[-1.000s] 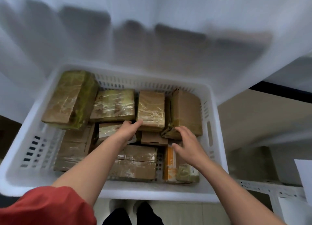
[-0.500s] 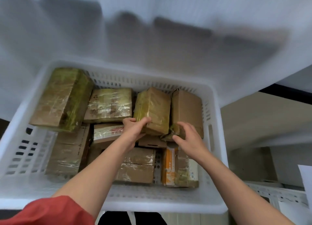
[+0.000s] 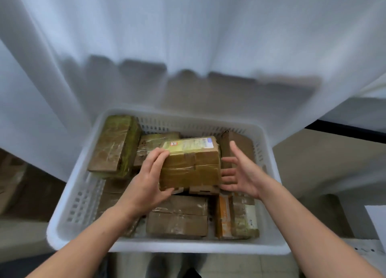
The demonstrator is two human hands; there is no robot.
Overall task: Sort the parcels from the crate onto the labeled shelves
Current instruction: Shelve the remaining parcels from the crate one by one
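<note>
Holding the taped parcel (image 3: 190, 169) tilted above the middle of the white crate (image 3: 79, 198), label side up. Grasping its left end with the left hand (image 3: 146, 183), spreading the right hand (image 3: 240, 173) released just beside its right end.

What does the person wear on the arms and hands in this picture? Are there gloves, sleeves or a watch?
The left hand and the right hand are bare: no gloves, and no ring shows. The left forearm and the right forearm are bare up to the picture's edge; no sleeve, watch or bracelet is in view.
</note>
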